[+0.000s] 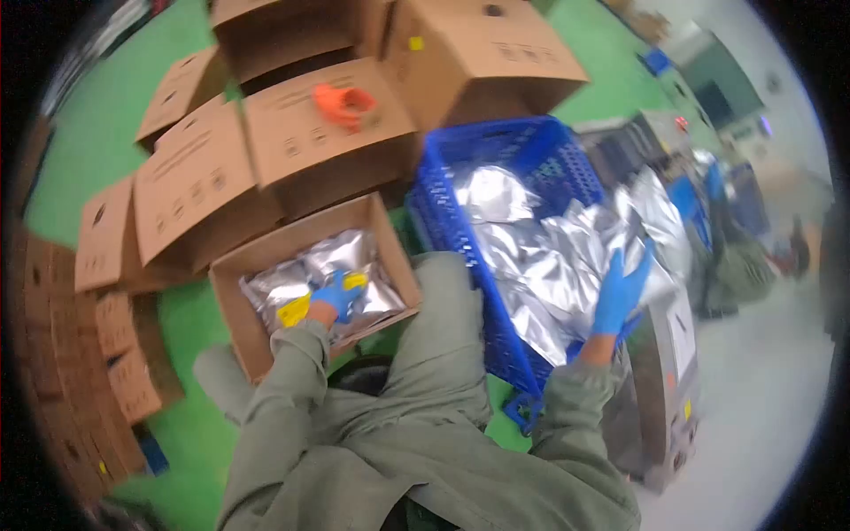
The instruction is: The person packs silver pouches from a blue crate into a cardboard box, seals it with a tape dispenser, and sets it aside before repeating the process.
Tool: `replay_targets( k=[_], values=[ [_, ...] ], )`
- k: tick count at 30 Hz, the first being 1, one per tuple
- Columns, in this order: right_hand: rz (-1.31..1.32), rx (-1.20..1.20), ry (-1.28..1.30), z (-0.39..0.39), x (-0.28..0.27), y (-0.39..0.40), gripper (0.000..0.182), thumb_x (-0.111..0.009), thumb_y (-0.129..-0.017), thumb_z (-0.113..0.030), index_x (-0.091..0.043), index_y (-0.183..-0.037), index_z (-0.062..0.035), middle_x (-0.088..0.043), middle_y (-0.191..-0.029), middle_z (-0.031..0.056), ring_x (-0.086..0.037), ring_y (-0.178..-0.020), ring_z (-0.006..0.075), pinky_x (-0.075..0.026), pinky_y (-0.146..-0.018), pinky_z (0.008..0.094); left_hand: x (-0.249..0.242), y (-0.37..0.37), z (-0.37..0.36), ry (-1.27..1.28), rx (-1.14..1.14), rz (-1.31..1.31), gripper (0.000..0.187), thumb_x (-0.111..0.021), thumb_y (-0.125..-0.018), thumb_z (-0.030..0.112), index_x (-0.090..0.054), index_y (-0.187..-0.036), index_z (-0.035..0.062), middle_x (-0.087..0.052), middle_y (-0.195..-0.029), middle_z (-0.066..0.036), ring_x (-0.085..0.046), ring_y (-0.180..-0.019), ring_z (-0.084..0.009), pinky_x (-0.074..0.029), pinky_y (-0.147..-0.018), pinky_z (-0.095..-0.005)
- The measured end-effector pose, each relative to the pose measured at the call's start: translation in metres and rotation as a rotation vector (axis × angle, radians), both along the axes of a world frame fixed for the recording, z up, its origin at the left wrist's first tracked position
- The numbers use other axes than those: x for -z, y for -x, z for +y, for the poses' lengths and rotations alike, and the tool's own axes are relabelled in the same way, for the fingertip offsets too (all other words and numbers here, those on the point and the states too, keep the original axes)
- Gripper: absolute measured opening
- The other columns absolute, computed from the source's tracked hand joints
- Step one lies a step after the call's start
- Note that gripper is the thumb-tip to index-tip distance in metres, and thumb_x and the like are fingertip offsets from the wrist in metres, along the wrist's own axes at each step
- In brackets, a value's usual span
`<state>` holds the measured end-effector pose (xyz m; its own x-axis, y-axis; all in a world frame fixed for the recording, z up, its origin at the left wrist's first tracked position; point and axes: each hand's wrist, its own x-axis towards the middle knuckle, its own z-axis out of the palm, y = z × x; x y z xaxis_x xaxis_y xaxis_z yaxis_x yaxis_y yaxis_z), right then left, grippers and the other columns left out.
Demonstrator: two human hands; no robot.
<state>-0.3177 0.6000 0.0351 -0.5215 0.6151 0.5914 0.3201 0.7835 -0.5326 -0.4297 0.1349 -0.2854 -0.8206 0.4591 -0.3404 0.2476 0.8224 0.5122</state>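
Note:
My left hand (336, 299), in a blue glove, is inside an open cardboard box (400, 257), fingers spread on silver pouches (340, 250) that bear yellow labels (293, 310). A blue plastic crate (496, 332) stands to the right of the box, heaped with more silver pouches (540, 265). Over the crate's right side, my right hand (622, 288), also gloved in blue, rests against the pouches with its thumb and fingers apart. Its grip holds no pouch that I can see.
Closed and open cardboard boxes (195, 181) stand behind and left of the open box. An orange tape dispenser (343, 104) lies on one. Further boxes (133, 354) are stacked at left. Another person (739, 270) is at the right, beyond grey containers (651, 398).

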Motion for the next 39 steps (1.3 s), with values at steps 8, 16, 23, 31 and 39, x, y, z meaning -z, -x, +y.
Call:
replay_targets(
  k=[8, 16, 23, 31, 39],
  values=[
    [0.056, 0.341, 0.863, 0.250, 0.014, -0.058, 0.077, -0.066, -0.081, -0.055, -0.058, -0.122, 0.0096, -0.066, -0.112, 0.0227, -0.062, -0.101, 0.0313, -0.047, -0.088, 0.0375, -0.111, -0.013, 0.020, -0.036, 0.224, 0.055, 0.061, -0.062, -0.085, 0.045, -0.052, -0.135, 0.0128, -0.051, -0.135, -0.023, -0.054, -0.120, -0.0365, -0.044, -0.100, -0.0433],
    [0.313, 0.076, 0.490, 0.186, 0.052, -0.035, 0.030, -0.073, -0.080, -0.019, -0.067, -0.100, 0.0021, -0.067, -0.089, 0.0068, -0.060, -0.079, 0.0144, -0.049, -0.073, 0.0304, -0.130, -0.039, -0.016, -0.207, -0.062, -0.249, 0.060, -0.063, -0.088, 0.041, -0.052, -0.135, 0.0049, -0.061, -0.122, -0.019, -0.062, -0.104, -0.0290, -0.048, -0.092, -0.0374],
    [0.026, -0.044, 0.291, 0.070, 0.005, -0.047, 0.044, -0.069, -0.085, -0.019, -0.059, -0.119, 0.0055, -0.063, -0.115, 0.0175, -0.060, -0.104, 0.0242, -0.045, -0.094, 0.0337, -0.147, -0.046, -0.024, -0.314, -0.192, -0.347, 0.059, -0.063, -0.089, 0.037, -0.050, -0.136, 0.0040, -0.062, -0.121, -0.019, -0.063, -0.105, -0.0266, -0.048, -0.093, -0.0349],
    [0.016, -0.070, 0.838, 0.174, 0.091, -0.081, 0.079, -0.080, -0.075, -0.020, -0.041, -0.137, 0.0081, -0.054, -0.128, 0.0143, -0.054, -0.110, 0.0206, -0.045, -0.092, 0.0334, -0.146, -0.063, -0.052, -0.513, -0.346, -0.316, 0.059, -0.063, -0.090, 0.035, -0.049, -0.136, 0.0006, -0.062, -0.123, -0.018, -0.061, -0.109, -0.0243, -0.046, -0.096, -0.0343],
    [-0.025, -0.301, 0.234, 0.010, -0.048, -0.003, 0.049, -0.066, -0.073, -0.005, -0.052, -0.120, 0.0041, -0.059, -0.106, 0.0136, -0.058, -0.092, 0.0214, -0.049, -0.081, 0.0357, -0.194, -0.070, -0.043, -0.660, -0.241, -0.265, 0.045, -0.057, -0.096, 0.030, -0.053, -0.131, 0.0015, -0.060, -0.128, -0.014, -0.057, -0.116, -0.0245, -0.045, -0.099, -0.0338]
  ],
)
